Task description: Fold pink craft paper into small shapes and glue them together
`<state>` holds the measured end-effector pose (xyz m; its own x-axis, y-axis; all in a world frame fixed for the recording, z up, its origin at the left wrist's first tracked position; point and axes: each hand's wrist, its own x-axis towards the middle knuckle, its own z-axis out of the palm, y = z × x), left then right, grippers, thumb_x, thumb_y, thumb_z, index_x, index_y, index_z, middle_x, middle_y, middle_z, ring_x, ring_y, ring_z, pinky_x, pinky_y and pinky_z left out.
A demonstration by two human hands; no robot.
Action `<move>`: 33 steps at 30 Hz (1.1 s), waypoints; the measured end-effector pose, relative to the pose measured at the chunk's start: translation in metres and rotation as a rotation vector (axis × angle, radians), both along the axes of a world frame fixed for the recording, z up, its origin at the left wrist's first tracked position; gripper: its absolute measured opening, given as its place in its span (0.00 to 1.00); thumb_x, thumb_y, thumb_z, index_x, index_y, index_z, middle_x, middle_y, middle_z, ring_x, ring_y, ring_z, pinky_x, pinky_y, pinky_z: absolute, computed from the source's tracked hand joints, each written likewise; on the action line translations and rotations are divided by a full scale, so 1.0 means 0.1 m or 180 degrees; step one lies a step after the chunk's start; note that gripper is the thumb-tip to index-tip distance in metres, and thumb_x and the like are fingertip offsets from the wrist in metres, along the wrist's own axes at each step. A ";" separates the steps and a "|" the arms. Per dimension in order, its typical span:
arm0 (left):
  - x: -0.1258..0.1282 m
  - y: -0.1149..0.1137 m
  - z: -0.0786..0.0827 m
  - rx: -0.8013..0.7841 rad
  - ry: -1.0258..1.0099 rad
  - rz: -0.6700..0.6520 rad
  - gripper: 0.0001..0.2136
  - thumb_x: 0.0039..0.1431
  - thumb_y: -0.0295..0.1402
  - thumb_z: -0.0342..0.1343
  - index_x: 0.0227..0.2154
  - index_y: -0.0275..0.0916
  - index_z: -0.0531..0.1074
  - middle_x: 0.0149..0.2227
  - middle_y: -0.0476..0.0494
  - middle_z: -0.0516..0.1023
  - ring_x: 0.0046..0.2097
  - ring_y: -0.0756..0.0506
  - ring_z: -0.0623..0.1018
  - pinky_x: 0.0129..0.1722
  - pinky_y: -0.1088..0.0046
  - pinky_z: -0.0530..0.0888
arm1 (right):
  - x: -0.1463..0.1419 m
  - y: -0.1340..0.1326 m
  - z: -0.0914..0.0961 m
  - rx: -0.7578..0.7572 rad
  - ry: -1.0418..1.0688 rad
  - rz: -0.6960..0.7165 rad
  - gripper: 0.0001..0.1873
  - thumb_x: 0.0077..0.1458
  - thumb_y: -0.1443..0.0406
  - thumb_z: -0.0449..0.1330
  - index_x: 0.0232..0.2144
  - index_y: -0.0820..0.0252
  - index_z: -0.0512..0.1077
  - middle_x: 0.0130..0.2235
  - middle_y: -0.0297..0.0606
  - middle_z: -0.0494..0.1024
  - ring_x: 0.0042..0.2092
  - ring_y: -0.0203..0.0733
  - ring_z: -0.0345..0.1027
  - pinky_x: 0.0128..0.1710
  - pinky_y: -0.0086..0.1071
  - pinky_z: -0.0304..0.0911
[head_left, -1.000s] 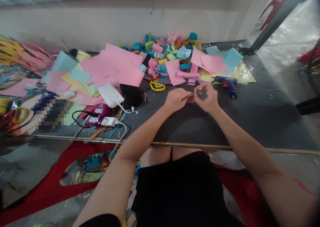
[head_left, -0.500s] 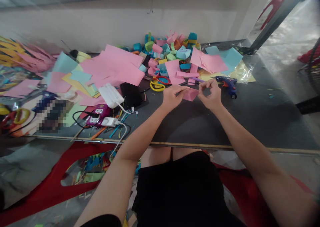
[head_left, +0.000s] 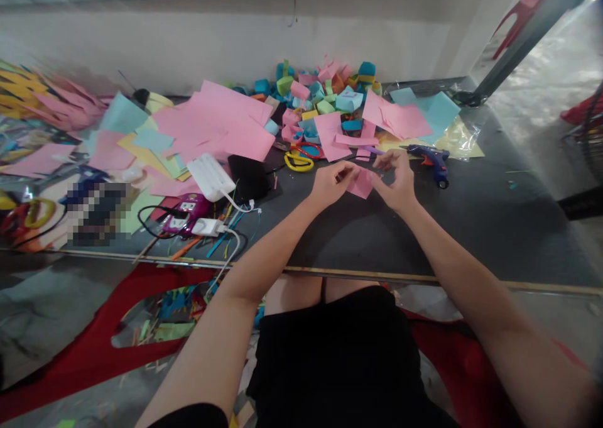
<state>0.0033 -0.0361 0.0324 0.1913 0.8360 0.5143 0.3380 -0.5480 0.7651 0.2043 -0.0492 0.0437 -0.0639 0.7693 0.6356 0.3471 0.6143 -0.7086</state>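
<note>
Between my hands, above the dark table, is a small piece of pink paper [head_left: 362, 184]. My left hand [head_left: 333, 181] is closed, its thumb and fingers pinching the paper's left side. At the right side, the thumb and fingertips of my right hand [head_left: 396, 178] grip the same piece, with the fingers curled over it. Just beyond my hands lie pink paper strips [head_left: 353, 141] and a purple stick-like item [head_left: 372, 150]. A blue glue gun [head_left: 431, 159] rests to the right of my right hand. Scissors with red and yellow handles [head_left: 299, 161] lie beyond my left hand.
Small folded paper boxes [head_left: 325, 98] in several colours are heaped against the wall. Large pink sheets [head_left: 211, 123] spread at left. Nearer are a white power bank [head_left: 210, 175], a purple power strip [head_left: 193, 208] and cables. Plastic wrap [head_left: 464, 132] lies at back right.
The pink paper has turned slightly and tilts downward between my hands. My right fingers have moved in onto it, and my left hand has shifted a little to the right.
</note>
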 end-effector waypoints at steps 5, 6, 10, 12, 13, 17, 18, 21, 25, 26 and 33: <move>-0.01 0.00 -0.01 -0.0264 -0.0221 0.0037 0.16 0.67 0.48 0.58 0.42 0.42 0.81 0.31 0.48 0.83 0.22 0.53 0.73 0.27 0.74 0.69 | 0.00 0.00 0.06 -0.0774 -0.0452 0.0145 0.22 0.60 0.45 0.63 0.25 0.55 0.74 0.25 0.33 0.74 0.28 0.37 0.63 0.31 0.36 0.57; -0.01 0.02 -0.02 -0.0345 -0.0258 -0.0021 0.16 0.67 0.50 0.58 0.42 0.42 0.81 0.30 0.49 0.83 0.21 0.53 0.72 0.26 0.74 0.69 | 0.00 0.02 0.05 -0.0855 -0.0412 0.0104 0.26 0.59 0.42 0.63 0.24 0.56 0.74 0.24 0.32 0.72 0.27 0.37 0.61 0.30 0.36 0.56; -0.01 0.08 -0.08 -0.0611 -0.0337 -0.0270 0.21 0.63 0.56 0.60 0.37 0.41 0.81 0.24 0.51 0.78 0.18 0.54 0.70 0.22 0.75 0.67 | 0.02 0.06 0.01 -0.0941 -0.0015 -0.0048 0.31 0.53 0.36 0.65 0.23 0.57 0.76 0.23 0.32 0.71 0.26 0.36 0.60 0.29 0.34 0.54; -0.01 0.10 -0.10 -0.0706 -0.0395 -0.0242 0.22 0.63 0.56 0.61 0.34 0.40 0.81 0.22 0.52 0.76 0.18 0.53 0.71 0.22 0.75 0.67 | 0.02 0.07 -0.01 -0.0973 0.0061 -0.0040 0.31 0.51 0.36 0.66 0.22 0.57 0.76 0.23 0.32 0.72 0.26 0.36 0.61 0.28 0.34 0.54; 0.00 0.11 -0.11 -0.0748 -0.0432 -0.0212 0.21 0.62 0.55 0.61 0.33 0.40 0.81 0.21 0.52 0.76 0.18 0.53 0.72 0.22 0.75 0.68 | 0.02 0.07 -0.01 -0.0995 0.0079 -0.0020 0.31 0.51 0.36 0.67 0.22 0.57 0.76 0.23 0.33 0.72 0.26 0.36 0.62 0.28 0.34 0.55; -0.01 0.12 -0.13 -0.0837 -0.0594 -0.0136 0.18 0.63 0.52 0.62 0.34 0.40 0.82 0.20 0.52 0.75 0.19 0.53 0.73 0.22 0.75 0.69 | 0.00 0.08 -0.03 -0.1083 0.0261 -0.0011 0.27 0.52 0.39 0.67 0.26 0.56 0.79 0.25 0.35 0.76 0.27 0.38 0.67 0.29 0.34 0.60; -0.01 0.13 -0.14 -0.0848 -0.0629 -0.0133 0.18 0.64 0.52 0.61 0.35 0.40 0.82 0.20 0.52 0.75 0.19 0.53 0.73 0.22 0.75 0.69 | 0.00 0.08 -0.03 -0.1104 0.0334 -0.0016 0.26 0.51 0.40 0.68 0.26 0.56 0.79 0.25 0.35 0.77 0.27 0.38 0.67 0.30 0.35 0.62; -0.01 0.14 -0.17 -0.0857 -0.0713 -0.0135 0.19 0.65 0.52 0.60 0.36 0.40 0.82 0.17 0.54 0.72 0.18 0.54 0.72 0.22 0.76 0.69 | 0.00 0.08 -0.02 -0.1131 0.0394 -0.0017 0.24 0.51 0.42 0.67 0.25 0.56 0.78 0.24 0.35 0.77 0.26 0.37 0.66 0.29 0.35 0.61; -0.01 0.16 -0.22 -0.0905 -0.0812 -0.0200 0.20 0.66 0.54 0.59 0.39 0.41 0.82 0.18 0.53 0.73 0.19 0.53 0.72 0.22 0.75 0.70 | 0.01 0.07 0.00 -0.1093 0.0224 -0.0035 0.28 0.54 0.41 0.66 0.18 0.56 0.74 0.20 0.34 0.74 0.23 0.35 0.61 0.28 0.35 0.56; -0.01 0.16 -0.23 -0.0905 -0.0864 -0.0252 0.21 0.65 0.55 0.59 0.43 0.41 0.82 0.21 0.51 0.76 0.21 0.52 0.74 0.22 0.75 0.71 | 0.01 0.08 0.00 -0.1113 0.0241 -0.0029 0.29 0.54 0.40 0.65 0.18 0.56 0.73 0.20 0.34 0.74 0.23 0.34 0.60 0.27 0.35 0.54; -0.03 0.24 -0.32 -0.0418 -0.0685 -0.0588 0.41 0.50 0.55 0.72 0.65 0.48 0.69 0.67 0.35 0.73 0.54 0.38 0.82 0.37 0.69 0.82 | 0.02 0.14 -0.06 -0.1334 0.0478 0.0006 0.27 0.53 0.40 0.66 0.21 0.56 0.74 0.20 0.33 0.73 0.22 0.34 0.61 0.26 0.34 0.55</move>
